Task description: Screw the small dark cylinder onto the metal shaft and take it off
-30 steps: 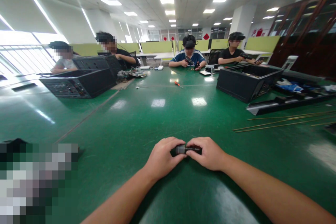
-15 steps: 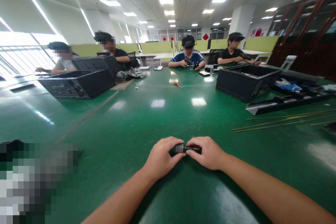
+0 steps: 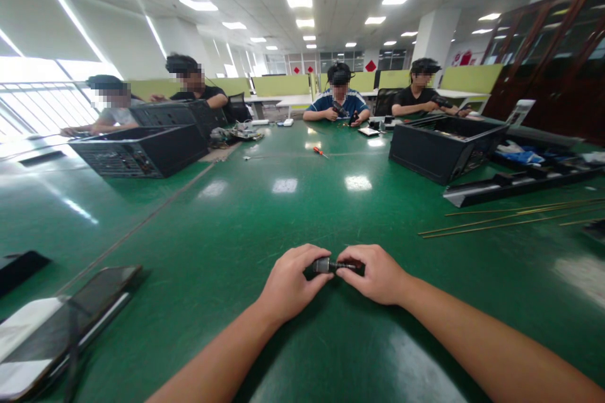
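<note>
My left hand is closed around a dark cylindrical piece with a grey collar, held level just above the table in front of me. From its right end runs a thin dark ribbed stem. Thumb and fingers of my right hand are closed on that stem, and more of something dark shows inside the curl of the hand. The two hands face each other, their fingertips a small gap apart. My fingers cover much of the piece, so its exact kind cannot be told.
The green table bears a phone-like device at left, thin brass-coloured rods at right and an orange-handled screwdriver farther off. Black computer cases stand on both sides. Several co-workers sit across.
My hands keep their grip and have barely shifted. Across the table at left, a co-worker in black has moved their head and arms over the computer case.
</note>
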`<control>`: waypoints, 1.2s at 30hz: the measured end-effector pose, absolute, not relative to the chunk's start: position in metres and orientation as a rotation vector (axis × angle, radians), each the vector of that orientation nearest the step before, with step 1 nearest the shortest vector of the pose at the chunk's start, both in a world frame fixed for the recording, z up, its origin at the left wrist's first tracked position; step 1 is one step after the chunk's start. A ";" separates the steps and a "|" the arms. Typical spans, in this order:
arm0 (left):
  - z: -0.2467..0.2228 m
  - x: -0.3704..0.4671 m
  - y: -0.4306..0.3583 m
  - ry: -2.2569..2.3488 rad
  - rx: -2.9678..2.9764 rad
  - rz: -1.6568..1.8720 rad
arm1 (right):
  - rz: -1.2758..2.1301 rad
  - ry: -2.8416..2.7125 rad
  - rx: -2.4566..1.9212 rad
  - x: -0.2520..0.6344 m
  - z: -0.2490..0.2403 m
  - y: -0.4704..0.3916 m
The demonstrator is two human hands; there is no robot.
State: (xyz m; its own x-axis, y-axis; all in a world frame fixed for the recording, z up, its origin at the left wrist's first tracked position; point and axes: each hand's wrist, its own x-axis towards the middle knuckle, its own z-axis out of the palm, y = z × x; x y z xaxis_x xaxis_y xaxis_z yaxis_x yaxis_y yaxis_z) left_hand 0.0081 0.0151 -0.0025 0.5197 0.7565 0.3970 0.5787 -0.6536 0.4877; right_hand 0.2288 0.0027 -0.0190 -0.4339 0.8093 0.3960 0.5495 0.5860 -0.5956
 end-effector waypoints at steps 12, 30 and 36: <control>-0.004 0.008 0.016 1.113 2.495 0.885 | 0.520 -2.146 -1.104 0.231 -0.019 0.002; -0.001 0.005 0.016 1.165 2.456 0.881 | 0.499 -2.138 -1.098 0.233 -0.016 0.003; -0.002 0.005 0.017 1.169 2.456 0.894 | 0.495 -2.139 -1.102 0.234 -0.016 0.004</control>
